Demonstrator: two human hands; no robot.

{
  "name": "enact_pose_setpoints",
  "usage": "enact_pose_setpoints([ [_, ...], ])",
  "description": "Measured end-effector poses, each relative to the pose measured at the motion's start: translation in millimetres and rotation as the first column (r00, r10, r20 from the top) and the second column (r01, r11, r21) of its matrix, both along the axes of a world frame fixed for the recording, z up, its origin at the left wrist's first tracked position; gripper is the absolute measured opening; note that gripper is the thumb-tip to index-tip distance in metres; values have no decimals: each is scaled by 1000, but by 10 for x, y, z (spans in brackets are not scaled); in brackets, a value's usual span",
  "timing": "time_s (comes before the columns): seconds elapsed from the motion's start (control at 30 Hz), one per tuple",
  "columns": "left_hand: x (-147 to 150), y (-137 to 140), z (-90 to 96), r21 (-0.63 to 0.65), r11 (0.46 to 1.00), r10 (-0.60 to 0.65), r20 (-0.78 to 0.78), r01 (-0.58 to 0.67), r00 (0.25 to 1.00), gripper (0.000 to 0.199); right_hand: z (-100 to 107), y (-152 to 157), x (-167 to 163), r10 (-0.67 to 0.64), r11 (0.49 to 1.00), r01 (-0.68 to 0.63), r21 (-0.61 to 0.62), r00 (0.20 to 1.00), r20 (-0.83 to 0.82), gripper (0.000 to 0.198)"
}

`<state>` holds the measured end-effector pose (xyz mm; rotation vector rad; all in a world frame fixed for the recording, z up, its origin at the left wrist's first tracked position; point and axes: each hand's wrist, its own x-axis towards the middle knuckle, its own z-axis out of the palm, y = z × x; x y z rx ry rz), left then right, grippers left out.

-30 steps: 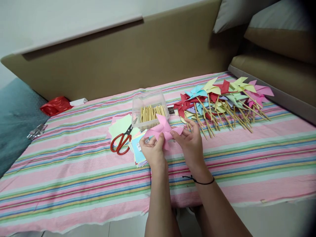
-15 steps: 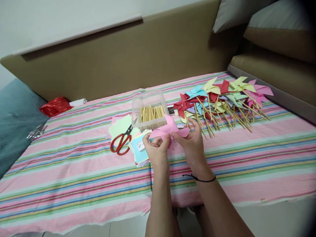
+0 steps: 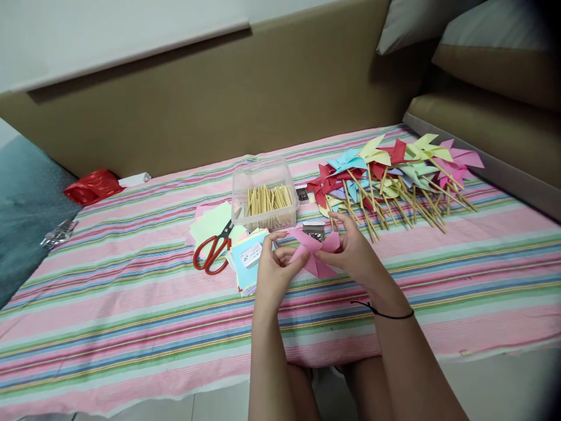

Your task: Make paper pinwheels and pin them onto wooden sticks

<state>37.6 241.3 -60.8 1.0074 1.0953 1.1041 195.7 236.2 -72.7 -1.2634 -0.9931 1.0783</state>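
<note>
Between both hands is a pink paper pinwheel (image 3: 319,266) with folded blades and no stick visible on it. My left hand (image 3: 278,263) pinches its left side, thumb toward the centre. From the right, my right hand (image 3: 350,251) grips it with the thumb near the middle; a black cord circles that wrist. Just behind the pinwheel lies a small open box of metal pins (image 3: 314,231), partly covered by it. A clear plastic box (image 3: 287,219) beyond the hands holds many short wooden sticks (image 3: 269,202).
Left of the hands are red-handled scissors (image 3: 214,254), stacked coloured paper (image 3: 245,278) and a small white box (image 3: 251,256). Finished pinwheels (image 3: 390,175) on sticks are heaped at right. A red plastic bag (image 3: 94,187) lies far left on the striped cloth (image 3: 131,327).
The pinwheel has tipped and come down a little toward me, its blades now facing differently. My hands have moved slightly apart, and the small pin box behind shows more.
</note>
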Motion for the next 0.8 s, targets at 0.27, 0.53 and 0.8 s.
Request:
enact_pose_setpoints([
  [0.27, 40, 1, -16, 34, 999, 9, -93, -6, 996, 51, 38, 1, -4, -20, 1000, 19, 15, 998, 67, 71],
  [0.53, 61, 5, -9, 29, 999, 18, -56, -16, 998, 53, 15, 3, 2, 79, 995, -81, -55, 996, -36, 77],
  [0.8, -114, 40, 40, 38, 901, 427, 102, -432, 899, 68, -149, 79, 66, -33, 997, 36, -63, 998, 58, 27],
])
